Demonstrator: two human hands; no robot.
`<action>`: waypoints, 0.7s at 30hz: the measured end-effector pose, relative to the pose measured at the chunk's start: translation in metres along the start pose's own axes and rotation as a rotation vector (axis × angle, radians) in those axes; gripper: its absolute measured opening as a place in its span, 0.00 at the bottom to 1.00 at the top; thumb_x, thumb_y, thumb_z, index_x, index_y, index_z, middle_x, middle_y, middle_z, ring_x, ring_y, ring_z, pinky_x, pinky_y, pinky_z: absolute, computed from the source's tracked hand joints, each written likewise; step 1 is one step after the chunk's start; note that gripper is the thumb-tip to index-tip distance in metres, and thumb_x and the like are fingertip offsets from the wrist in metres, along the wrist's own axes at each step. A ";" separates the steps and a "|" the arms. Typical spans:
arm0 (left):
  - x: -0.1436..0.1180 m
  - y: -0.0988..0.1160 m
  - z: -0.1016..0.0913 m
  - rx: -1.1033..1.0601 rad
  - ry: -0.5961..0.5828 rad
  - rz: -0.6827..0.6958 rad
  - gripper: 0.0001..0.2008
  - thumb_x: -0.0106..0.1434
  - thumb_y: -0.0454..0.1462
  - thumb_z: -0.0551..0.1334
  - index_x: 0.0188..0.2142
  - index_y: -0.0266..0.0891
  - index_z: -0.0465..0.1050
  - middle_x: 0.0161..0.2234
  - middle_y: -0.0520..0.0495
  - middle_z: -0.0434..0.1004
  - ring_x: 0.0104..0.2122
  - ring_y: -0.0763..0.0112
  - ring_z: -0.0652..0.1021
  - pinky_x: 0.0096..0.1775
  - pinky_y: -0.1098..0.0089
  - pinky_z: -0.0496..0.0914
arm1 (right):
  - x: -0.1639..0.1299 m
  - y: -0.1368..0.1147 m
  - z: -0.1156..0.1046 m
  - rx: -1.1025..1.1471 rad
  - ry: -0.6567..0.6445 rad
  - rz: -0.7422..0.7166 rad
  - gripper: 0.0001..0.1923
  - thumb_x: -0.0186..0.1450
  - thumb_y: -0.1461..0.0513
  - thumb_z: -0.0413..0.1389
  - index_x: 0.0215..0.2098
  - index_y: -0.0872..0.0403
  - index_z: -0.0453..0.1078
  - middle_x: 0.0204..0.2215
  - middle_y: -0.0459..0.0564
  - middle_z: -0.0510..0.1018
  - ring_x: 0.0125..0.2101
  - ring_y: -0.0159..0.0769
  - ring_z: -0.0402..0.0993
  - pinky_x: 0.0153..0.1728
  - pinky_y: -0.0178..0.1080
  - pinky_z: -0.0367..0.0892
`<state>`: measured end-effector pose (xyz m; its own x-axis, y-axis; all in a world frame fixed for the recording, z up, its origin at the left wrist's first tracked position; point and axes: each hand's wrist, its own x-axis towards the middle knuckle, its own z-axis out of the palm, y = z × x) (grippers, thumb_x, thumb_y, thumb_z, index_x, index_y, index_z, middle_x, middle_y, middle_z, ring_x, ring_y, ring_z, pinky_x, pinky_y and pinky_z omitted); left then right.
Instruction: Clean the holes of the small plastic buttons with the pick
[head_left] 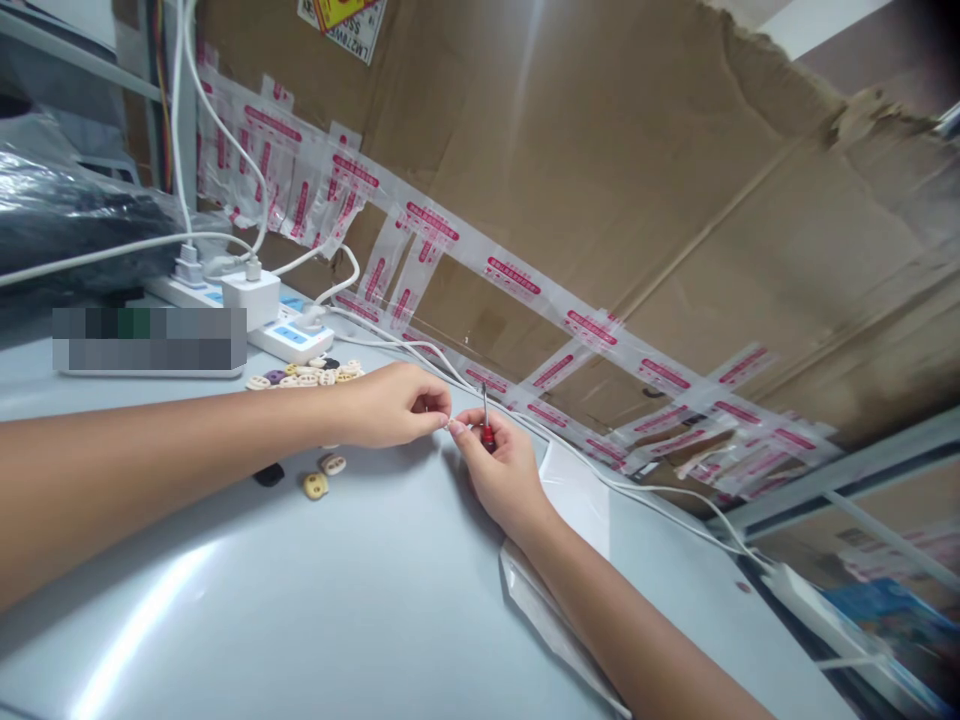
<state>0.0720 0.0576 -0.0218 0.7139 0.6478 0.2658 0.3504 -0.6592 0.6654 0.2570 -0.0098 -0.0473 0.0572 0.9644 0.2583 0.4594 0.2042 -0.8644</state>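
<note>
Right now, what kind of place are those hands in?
Probably a little workroom or packing corner, though I can't be sure. A power strip and a pile of small pieces lie on the table, and big taped cardboard stands behind.

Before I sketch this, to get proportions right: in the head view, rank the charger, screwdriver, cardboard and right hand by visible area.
1. Cardboard
2. Right hand
3. Charger
4. Screwdriver, partly hidden
</note>
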 end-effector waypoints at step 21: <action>-0.001 0.005 0.002 -0.025 0.006 -0.071 0.08 0.60 0.41 0.60 0.33 0.39 0.75 0.24 0.54 0.73 0.25 0.72 0.70 0.27 0.72 0.61 | 0.000 0.001 0.000 0.069 -0.049 0.050 0.16 0.62 0.49 0.60 0.33 0.52 0.67 0.15 0.34 0.56 0.15 0.26 0.50 0.17 0.33 0.46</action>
<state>0.0742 0.0526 -0.0200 0.6841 0.6949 0.2215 0.3845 -0.6018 0.7000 0.2571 -0.0095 -0.0479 0.0345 0.9804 0.1938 0.3949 0.1647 -0.9039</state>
